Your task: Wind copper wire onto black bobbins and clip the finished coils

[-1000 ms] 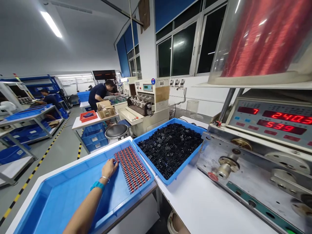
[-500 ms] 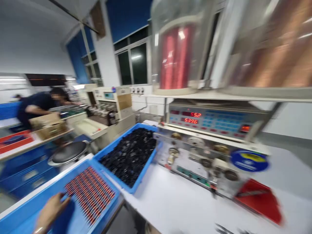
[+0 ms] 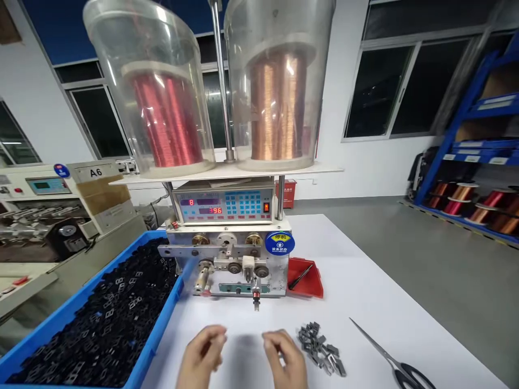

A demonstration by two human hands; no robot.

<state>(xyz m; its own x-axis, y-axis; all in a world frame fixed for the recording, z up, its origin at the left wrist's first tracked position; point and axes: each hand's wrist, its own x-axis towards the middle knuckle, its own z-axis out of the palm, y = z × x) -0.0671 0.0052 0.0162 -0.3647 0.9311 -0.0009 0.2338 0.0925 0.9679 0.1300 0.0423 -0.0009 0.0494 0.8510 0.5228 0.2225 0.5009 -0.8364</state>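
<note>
Swung right since a second ago: gone from view the blue tray of red-wound coils that the left hand was touching, now centred instead the winding machine (image 3: 227,254) at the far side of the white worktop (image 3: 365,302). Both hands up over the near edge of the worktop, close together but apart. Left hand (image 3: 200,356) loosely curled, fingers bent inward, thumb near fingertips; whether anything small sits between them, cannot tell. Right hand (image 3: 286,359) likewise half-curled, nothing visibly held, just left of a small heap of grey metal clips (image 3: 320,346) lying on the worktop. Farther right, near the edge, a pair of scissors (image 3: 389,356) lying flat. To the left, a blue bin (image 3: 162,313) filled with loose black bobbins (image 3: 105,319), beside the machine. Just right of the machine, a shallow red tray (image 3: 314,283) holding one dark slim tool (image 3: 300,276). Above the machine, on a white shelf, two clear cylinders: left one around a red wire spool (image 3: 166,119), right one around a copper wire spool (image 3: 275,108).
</note>
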